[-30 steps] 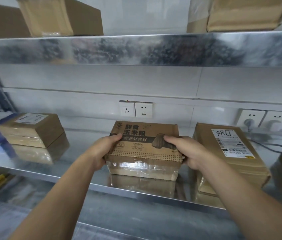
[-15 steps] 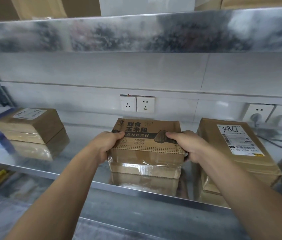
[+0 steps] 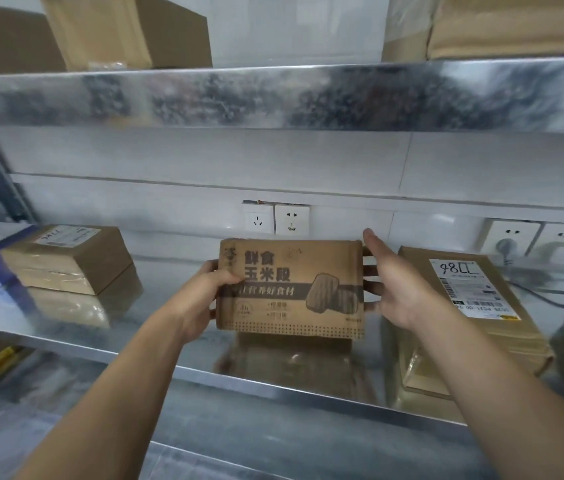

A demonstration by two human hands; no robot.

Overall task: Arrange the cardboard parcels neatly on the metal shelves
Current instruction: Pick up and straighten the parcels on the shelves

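Printed box (image 3: 291, 289): brown cardboard, dark lettering on its face; held up, face tilted toward the camera, lifted off the middle shelf (image 3: 273, 389), between the two parcels there.
Left hand (image 3: 201, 299): arm reaching forward from lower left; thumb curled over the box's left front edge, other fingers hidden behind it, gripping.
Right hand (image 3: 398, 289): arm reaching in from lower right; palm turned to the box's right edge, thumb raised, fingers (image 3: 372, 271) straight and spread, tips at that edge; contact cannot be told.
Labelled parcel (image 3: 464, 306): flat on the shelf, right of the box.
Small parcel (image 3: 69, 258): shelf, left.
Upper shelf (image 3: 273, 98): carries two cartons.
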